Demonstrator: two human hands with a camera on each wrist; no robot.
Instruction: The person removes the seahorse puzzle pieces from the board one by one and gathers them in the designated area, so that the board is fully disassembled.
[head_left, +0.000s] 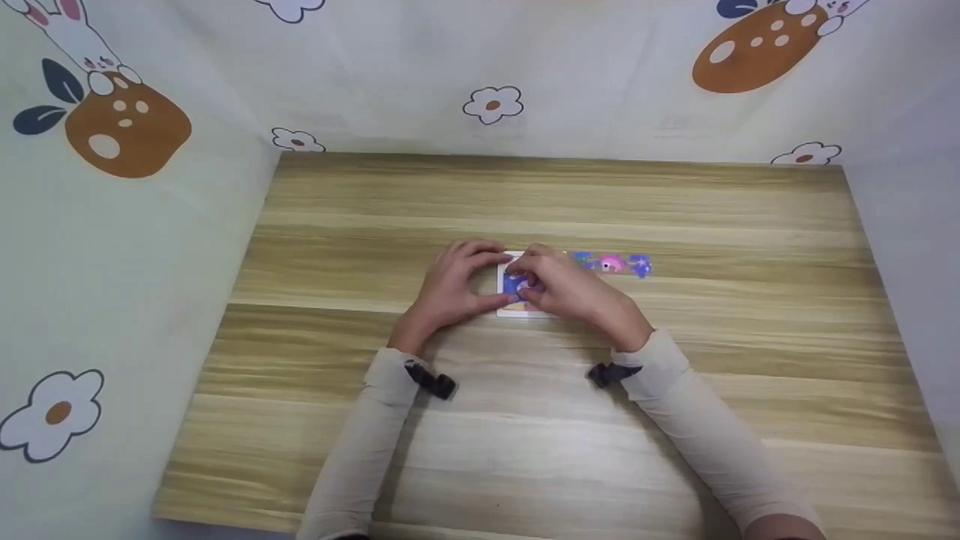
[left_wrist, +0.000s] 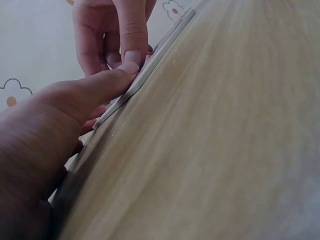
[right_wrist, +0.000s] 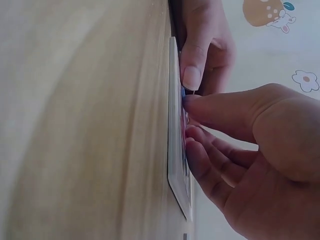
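Observation:
A small white-rimmed puzzle board (head_left: pixel 504 312) with a blue picture lies flat on the table; the hands cover much of it. Around its left side my left hand (head_left: pixel 454 289) forms a C shape, fingers at the far edge and thumb resting on the near part of the board. My right hand (head_left: pixel 562 285) bends over the board from the right. Its thumb and fingertips come together low on the picture, pinching what seems to be a puzzle piece, mostly hidden. In the right wrist view, the fingertips of both hands meet close to the board's face (right_wrist: pixel 173 125).
Just right of the board lie several loose puzzle pieces in a row, among them a pink one (head_left: pixel 612 262) and a blue one (head_left: pixel 640 265). The wood-grain table (head_left: pixel 337 225) meets a patterned cloth wall (head_left: pixel 390 82) at the back and sides.

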